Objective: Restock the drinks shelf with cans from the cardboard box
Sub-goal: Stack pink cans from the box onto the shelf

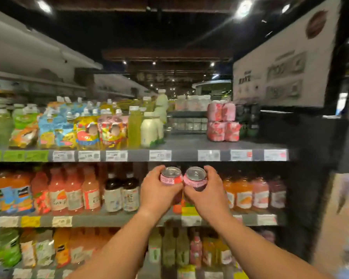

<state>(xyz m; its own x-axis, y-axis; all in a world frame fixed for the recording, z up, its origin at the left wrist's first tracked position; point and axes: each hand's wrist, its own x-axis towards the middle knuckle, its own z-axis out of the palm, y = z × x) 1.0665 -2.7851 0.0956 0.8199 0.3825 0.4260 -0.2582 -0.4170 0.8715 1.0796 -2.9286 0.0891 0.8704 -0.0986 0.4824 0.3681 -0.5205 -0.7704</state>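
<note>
Pink cans stood side by side, touching: the left hand (159, 190) gripped the left can (170, 177), the right hand (208, 190) the right can (195, 178), both arms outstretched toward the middle shelf (109, 219).

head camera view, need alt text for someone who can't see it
Two hands, left hand and right hand, each hold a pink can, left can and right can, side by side before a supermarket drinks shelf. Matching pink cans are stacked on the top shelf, beside a bare stretch.

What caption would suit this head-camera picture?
Left hand and right hand each hold a pink can before stocked drinks shelves.
</note>
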